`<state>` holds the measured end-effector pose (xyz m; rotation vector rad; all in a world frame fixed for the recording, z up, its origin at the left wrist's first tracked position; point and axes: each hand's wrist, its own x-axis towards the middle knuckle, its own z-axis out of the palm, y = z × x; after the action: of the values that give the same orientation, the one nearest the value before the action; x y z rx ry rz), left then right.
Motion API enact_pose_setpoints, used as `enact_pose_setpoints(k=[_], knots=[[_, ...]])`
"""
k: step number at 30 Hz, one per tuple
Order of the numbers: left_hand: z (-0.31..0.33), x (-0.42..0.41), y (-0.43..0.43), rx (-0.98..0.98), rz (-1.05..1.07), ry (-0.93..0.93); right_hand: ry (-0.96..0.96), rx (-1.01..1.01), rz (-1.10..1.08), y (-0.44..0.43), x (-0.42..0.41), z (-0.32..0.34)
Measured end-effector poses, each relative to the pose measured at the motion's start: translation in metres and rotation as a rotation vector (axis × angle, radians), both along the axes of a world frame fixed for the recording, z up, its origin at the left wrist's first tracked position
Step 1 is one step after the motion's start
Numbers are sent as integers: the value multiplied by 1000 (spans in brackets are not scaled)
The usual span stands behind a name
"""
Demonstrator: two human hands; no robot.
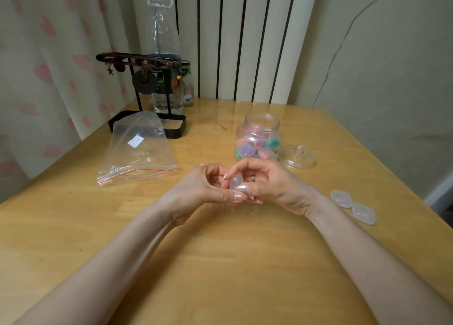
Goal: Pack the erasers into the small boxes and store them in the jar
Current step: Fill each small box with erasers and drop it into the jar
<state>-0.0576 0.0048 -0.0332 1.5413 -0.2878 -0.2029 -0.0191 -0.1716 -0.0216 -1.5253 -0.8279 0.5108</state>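
Curtain [49,67] and radiator [245,43] back a wooden counter [245,263], where a slack plastic bag [137,150] lies at left. Further back stands the open jar [259,126], part-filled with boxed erasers [247,150], its lid [297,157] just beside it. Left hand [203,190] and right hand [272,182] meet mid-counter. Two empty boxes [353,207] lie touching at right. Both hands pinch one small box [237,177]; its purple tint suggests an eraser inside. Whether it is latched I cannot tell. Closing it well likely needs even thumb pressure on opposite edges, with the eraser seated flat.
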Motion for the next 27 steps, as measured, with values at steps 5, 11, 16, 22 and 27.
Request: enact_pose_setpoints(k=[5, 11, 16, 22, 27], knots=[[0, 0, -2, -31, 26, 13, -12, 25, 9, -1, 3, -1], [3, 0, -6, 14, 94, -27, -48, -30, -44, 1, 0, 2], [1, 2, -2, 135, 122, -65, -148, -122, -149, 12, -5, 0], [-6, 6, 0, 328, 162, -129, -375, -213, -283, 26, -9, -17], [-8, 3, -2, 436, 194, -161, -529, -252, -342, 30, -12, -29]])
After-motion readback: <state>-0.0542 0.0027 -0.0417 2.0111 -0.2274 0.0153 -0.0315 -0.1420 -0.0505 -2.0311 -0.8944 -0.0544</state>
